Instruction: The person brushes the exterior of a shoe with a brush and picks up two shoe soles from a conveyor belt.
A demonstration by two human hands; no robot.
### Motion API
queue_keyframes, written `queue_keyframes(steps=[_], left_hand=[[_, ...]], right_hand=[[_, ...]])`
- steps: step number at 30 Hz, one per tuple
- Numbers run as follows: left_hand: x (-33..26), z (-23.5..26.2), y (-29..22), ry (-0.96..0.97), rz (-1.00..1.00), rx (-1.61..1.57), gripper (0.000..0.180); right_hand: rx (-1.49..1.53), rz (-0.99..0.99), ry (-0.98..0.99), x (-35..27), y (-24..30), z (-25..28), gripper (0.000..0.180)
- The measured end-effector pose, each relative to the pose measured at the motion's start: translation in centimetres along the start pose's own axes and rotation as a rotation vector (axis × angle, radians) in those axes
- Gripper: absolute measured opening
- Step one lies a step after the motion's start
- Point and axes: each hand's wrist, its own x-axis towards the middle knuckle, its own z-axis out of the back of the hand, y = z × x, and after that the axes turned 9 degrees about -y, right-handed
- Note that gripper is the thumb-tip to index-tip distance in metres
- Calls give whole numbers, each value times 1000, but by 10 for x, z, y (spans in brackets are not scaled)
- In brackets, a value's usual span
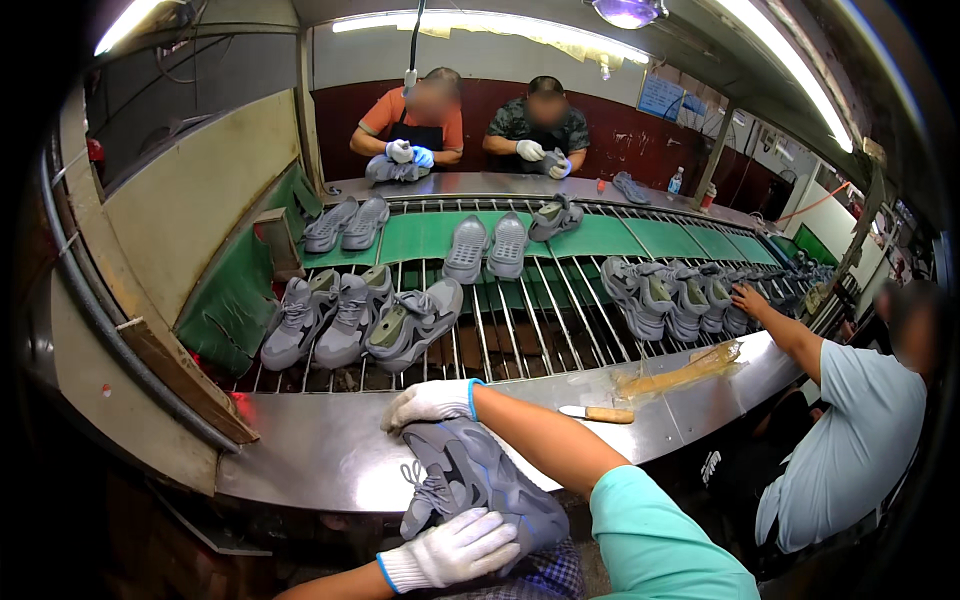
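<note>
In the head view, both hands wear white gloves with blue cuff edges and hold one grey shoe (462, 465) between them. The left hand (460, 550) is clamped on its lower side, fingers stretched out close together, the thumb hard to make out. The right hand (430, 403) is curved over its upper end, at the far side; its fingertips are partly hidden. The shoe is tilted at the near edge of the steel ledge (300, 445), its upper part overlapping the metal, its lower part above a checked cloth (550, 578). Its laces face left.

To the right of the right forearm, a knife (608, 414) with a wooden handle lies on the ledge, and beyond it is a brown patch (690, 372). Past the ledge run metal rods (545, 300), with three grey shoes (345, 325) on them at left and a row of shoes (685, 305) at right. A co-worker (850, 420) in a pale shirt has a bare hand on that row. More shoes rest around the green belt (420, 238). Across from it, two co-workers (545, 125) in gloves each hold a shoe, near a bottle (676, 182) standing farther right
</note>
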Motion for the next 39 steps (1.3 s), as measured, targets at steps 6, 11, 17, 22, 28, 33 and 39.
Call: queue_keyframes(steps=[6,11,17,22,28,33,39], left_hand=[[-33,7,-10,13,-16,2,38],[-21,5,-14,26,-36,-73,42],[5,26,16,66,-11,-213,46],[29,35,44,182,80,-131,47],[23,39,77,-173,365,-104,59],[-68,14,126,-336,771,-23,46],[-107,-18,180,-317,1130,1,45]], right_hand=[[85,18,-240,-70,13,-27,57],[84,-173,-468,-171,17,-80,94],[939,-395,-486,-278,14,-164,101],[1614,-171,-666,-275,-16,-206,86],[1332,-32,-828,-270,9,-100,75],[557,-227,-1377,-347,-32,102,56],[-1233,-236,-1518,-271,-2,155,62]])
